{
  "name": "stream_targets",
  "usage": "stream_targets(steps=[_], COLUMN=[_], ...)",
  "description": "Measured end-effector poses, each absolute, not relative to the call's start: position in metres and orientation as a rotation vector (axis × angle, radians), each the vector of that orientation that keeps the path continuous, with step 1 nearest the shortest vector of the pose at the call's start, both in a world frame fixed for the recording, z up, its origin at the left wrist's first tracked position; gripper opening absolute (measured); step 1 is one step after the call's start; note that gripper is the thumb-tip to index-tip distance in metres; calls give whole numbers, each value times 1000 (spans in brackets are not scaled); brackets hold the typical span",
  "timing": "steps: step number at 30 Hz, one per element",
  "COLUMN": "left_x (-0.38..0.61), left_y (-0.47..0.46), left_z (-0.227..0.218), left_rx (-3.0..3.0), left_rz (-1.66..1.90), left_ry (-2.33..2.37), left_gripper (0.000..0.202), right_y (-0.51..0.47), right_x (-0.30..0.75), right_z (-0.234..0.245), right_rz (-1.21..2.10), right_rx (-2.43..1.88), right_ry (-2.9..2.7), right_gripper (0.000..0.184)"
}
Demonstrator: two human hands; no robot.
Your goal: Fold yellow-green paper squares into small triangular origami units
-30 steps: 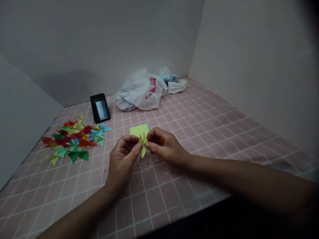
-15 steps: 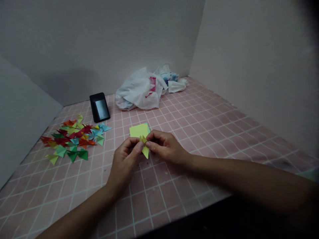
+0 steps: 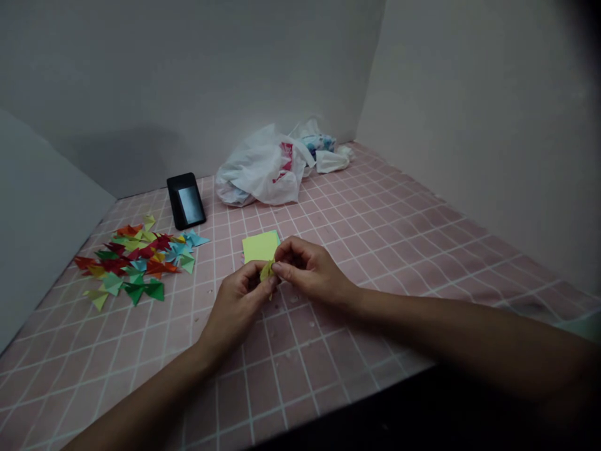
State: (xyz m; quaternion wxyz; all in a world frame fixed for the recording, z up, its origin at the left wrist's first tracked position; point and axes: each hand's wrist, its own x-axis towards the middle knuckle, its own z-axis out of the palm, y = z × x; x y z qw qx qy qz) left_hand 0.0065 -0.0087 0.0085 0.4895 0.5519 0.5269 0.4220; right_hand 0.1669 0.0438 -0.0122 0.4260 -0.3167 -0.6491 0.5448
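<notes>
Over pink cloth [image 3: 375,244], left hand [image 3: 236,300] and right hand [image 3: 322,275], fingertips [image 3: 285,271] pinched on 1 folded yellow paper [image 3: 266,271]

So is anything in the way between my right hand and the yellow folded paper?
Nothing visible: your right hand pinches the yellow folded paper directly, and your left hand holds its other side. The square paper stack lies just beyond them, not in between.

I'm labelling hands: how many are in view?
2: the left hand and the right hand, both holding the yellow folded paper in front of the paper stack.
</notes>
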Motion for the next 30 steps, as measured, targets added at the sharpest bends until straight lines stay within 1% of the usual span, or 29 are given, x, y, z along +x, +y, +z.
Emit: stream_targets(steps=[5, 8, 11, 20, 25, 28, 30], left_x=[6, 7, 8, 9, 11, 10, 8], left_y=[-7, -6, -5, -8, -12, -10, -8], left_z=[3, 3, 5, 3, 3, 1, 1], left_rx=[1110, 945, 842, 938, 1094, 1060, 1017], left_rz=[1014, 1039, 1055, 1018, 1001, 971, 955], left_ry=[1172, 1133, 1114, 1155, 1146, 1114, 1094], left_gripper=[21, 21, 23, 21, 24, 25, 25], right_y=[47, 50, 52, 50, 48, 49, 50], right_x=[169, 170, 169, 166, 165, 165, 165], right_z=[-9, -7, -8, -11, -11, -13, -13], right_rz=[1438, 1527, 1562, 1590, 1508, 1568, 1611], right_rx=[-745, -705, -675, -688, -750, -751, -749], right_ry=[-1596, -1548, -1568, -1617, -1572, -1520, -1512], right_gripper=[14, 16, 12, 9, 7, 2, 6])
